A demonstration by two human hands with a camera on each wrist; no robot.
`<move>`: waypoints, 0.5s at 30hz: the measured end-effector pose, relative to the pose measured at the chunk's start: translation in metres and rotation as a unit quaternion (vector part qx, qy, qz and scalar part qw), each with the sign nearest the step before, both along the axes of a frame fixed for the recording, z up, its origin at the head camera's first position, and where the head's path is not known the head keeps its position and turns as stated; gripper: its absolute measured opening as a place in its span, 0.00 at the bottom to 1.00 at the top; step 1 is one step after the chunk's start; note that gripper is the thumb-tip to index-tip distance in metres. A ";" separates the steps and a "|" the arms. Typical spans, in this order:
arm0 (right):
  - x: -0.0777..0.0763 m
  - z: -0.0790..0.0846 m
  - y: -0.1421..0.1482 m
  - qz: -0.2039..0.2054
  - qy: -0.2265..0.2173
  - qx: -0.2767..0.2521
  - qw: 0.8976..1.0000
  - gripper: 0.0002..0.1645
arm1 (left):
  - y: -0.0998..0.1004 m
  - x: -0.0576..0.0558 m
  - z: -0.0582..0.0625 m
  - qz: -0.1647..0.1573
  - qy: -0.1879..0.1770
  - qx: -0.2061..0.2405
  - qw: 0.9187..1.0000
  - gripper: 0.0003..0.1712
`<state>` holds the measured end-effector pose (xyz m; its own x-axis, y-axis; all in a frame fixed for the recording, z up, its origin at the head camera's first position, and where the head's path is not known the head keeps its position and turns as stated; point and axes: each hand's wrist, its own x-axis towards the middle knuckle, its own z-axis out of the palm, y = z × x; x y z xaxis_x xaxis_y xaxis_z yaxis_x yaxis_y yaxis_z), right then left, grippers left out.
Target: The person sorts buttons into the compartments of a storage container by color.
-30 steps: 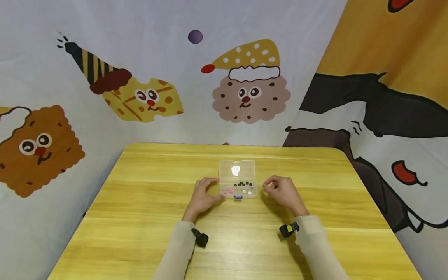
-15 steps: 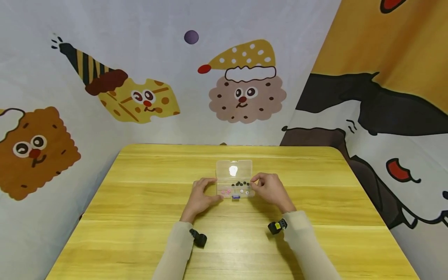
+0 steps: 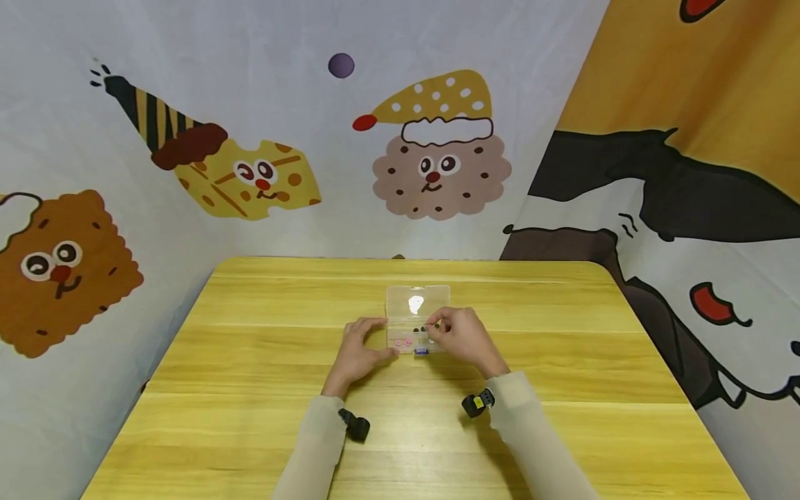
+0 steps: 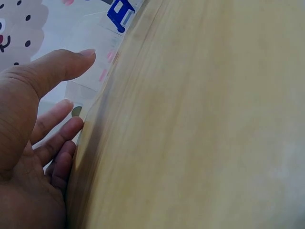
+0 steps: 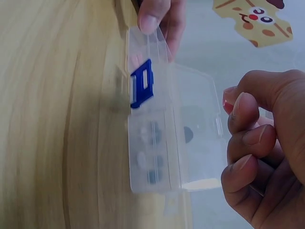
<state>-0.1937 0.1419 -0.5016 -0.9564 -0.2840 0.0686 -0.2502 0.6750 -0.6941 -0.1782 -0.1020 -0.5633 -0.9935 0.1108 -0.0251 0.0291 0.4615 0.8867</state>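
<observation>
A clear plastic compartment box (image 3: 398, 304) stands on the table with its lid raised at the back and a blue latch (image 3: 421, 352) at the front. Small pink pieces (image 3: 403, 343) lie in its front left compartment, dark round ones (image 3: 417, 330) behind. My left hand (image 3: 357, 355) holds the box's left end, thumb at the front corner and fingers toward the back. Over the right half of the box, my right hand (image 3: 467, 340) pinches a tiny pinkish-red piece (image 5: 227, 106) between thumb and forefinger, mostly covered by the fingertips. That hand hides part of the right compartments.
The wood-grain table (image 3: 262, 417) extends around the box on all sides. Behind it hangs a cloth (image 3: 275, 42) printed with cartoon biscuits and cheese. A small black camera (image 3: 355, 425) is strapped to the left wrist, another (image 3: 478, 403) to the right.
My right hand has moved left, from beside the box's right end to above its compartments. The left hand keeps its hold on the box. The head view has shifted slightly.
</observation>
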 end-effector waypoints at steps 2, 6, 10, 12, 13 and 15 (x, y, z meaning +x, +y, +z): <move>0.001 0.000 -0.004 0.005 -0.001 0.000 1.000 0.04 | 0.000 0.000 0.000 0.001 0.002 0.000 1.000 0.38; 0.002 0.001 -0.011 0.017 -0.002 0.005 1.000 0.03 | -0.001 -0.001 -0.002 0.002 0.012 -0.005 1.000 0.38; 0.003 0.002 -0.017 0.030 0.000 0.013 0.999 0.03 | -0.001 -0.001 -0.003 -0.001 0.018 -0.006 1.000 0.38; 0.003 0.002 -0.020 0.035 0.002 0.018 0.999 0.03 | -0.001 0.000 -0.002 -0.003 0.016 -0.004 1.000 0.38; 0.003 0.002 -0.021 0.037 0.003 0.019 0.999 0.03 | -0.001 0.000 -0.002 -0.004 0.015 -0.002 1.000 0.38; 0.004 0.001 -0.023 0.039 0.007 0.025 0.999 0.03 | -0.001 0.000 -0.002 -0.005 0.014 0.000 1.000 0.38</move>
<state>-0.1902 0.1189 -0.5006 -0.9304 -0.3606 0.0651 -0.3123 0.6874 -0.6557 -0.1783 -0.1025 -0.5652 -0.9927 0.1204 0.0031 0.0587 0.4614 0.8853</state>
